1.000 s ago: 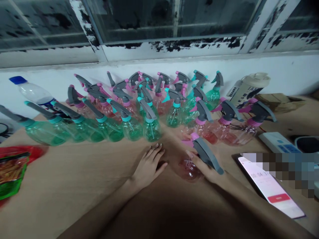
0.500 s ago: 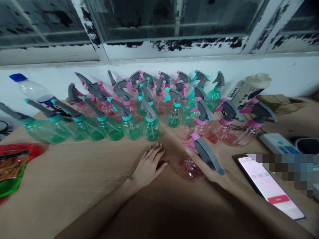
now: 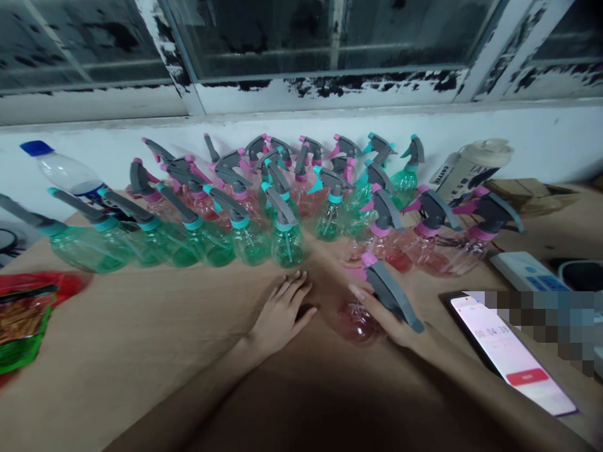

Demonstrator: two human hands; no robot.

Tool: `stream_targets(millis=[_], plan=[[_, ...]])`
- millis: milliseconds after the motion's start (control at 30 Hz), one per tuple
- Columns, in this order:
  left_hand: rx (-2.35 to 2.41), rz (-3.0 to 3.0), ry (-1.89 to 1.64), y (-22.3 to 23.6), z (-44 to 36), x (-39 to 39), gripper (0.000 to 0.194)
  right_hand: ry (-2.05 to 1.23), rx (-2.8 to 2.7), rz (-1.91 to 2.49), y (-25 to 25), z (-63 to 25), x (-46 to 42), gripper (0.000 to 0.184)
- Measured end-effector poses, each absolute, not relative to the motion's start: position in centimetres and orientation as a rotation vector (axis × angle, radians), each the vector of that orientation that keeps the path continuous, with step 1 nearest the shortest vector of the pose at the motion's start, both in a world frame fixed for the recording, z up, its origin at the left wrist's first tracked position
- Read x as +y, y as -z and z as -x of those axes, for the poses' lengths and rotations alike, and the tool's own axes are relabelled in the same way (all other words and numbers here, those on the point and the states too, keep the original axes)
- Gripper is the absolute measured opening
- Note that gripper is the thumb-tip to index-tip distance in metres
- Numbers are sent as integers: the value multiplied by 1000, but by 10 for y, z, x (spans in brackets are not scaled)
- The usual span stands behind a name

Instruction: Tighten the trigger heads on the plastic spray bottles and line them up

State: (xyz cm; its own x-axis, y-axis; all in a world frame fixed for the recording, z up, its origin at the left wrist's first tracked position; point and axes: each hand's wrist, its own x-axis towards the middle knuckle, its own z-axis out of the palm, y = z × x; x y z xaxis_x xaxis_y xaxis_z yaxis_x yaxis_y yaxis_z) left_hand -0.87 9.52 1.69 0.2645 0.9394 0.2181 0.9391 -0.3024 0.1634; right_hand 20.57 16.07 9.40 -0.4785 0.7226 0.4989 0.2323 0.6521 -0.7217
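Note:
My right hand is wrapped round the neck of a pink spray bottle with a grey and pink trigger head. The bottle stands on the wooden table, and part of it is hidden behind my fingers. To its left, my left hand lies flat on the table with its fingers apart, holding nothing. Just beyond it is a green spray bottle, the right end of a front row of several green ones. Three pink spray bottles stand together past my right hand.
More green and pink spray bottles crowd toward the wall. A lit phone lies at right, near a white device and a coffee cup. At left are a blue-capped bottle and a red-green snack packet.
My right index finger and thumb have shifted slightly on the pink bottle's neck. My left hand and the standing bottles look unchanged.

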Motion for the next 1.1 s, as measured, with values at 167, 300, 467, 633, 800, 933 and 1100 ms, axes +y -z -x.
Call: stream_targets(millis=[167, 300, 467, 633, 800, 933, 1100], plan=[[1859, -2508, -406, -17, 9, 95, 43, -785, -2001, 780, -87, -207, 159, 10], [1844, -2499, -416, -17, 9, 95, 44, -743, -1945, 822, -86, -206, 157, 8], [1851, -2493, -401, -17, 9, 96, 44, -746, -1987, 778, -89, -206, 158, 3], [1854, -2508, -402, -16, 10, 96, 45, -751, -2006, 777, -93, -206, 159, 2], [1862, -2521, -431, -12, 10, 96, 44, -671, -2012, 758, -97, -205, 160, 8], [1869, -2507, -435, -12, 9, 96, 40, -690, -2042, 751, -95, -206, 161, 10], [1835, -2498, -448, -17, 10, 96, 38, -753, -2016, 769, -95, -205, 159, 12]])
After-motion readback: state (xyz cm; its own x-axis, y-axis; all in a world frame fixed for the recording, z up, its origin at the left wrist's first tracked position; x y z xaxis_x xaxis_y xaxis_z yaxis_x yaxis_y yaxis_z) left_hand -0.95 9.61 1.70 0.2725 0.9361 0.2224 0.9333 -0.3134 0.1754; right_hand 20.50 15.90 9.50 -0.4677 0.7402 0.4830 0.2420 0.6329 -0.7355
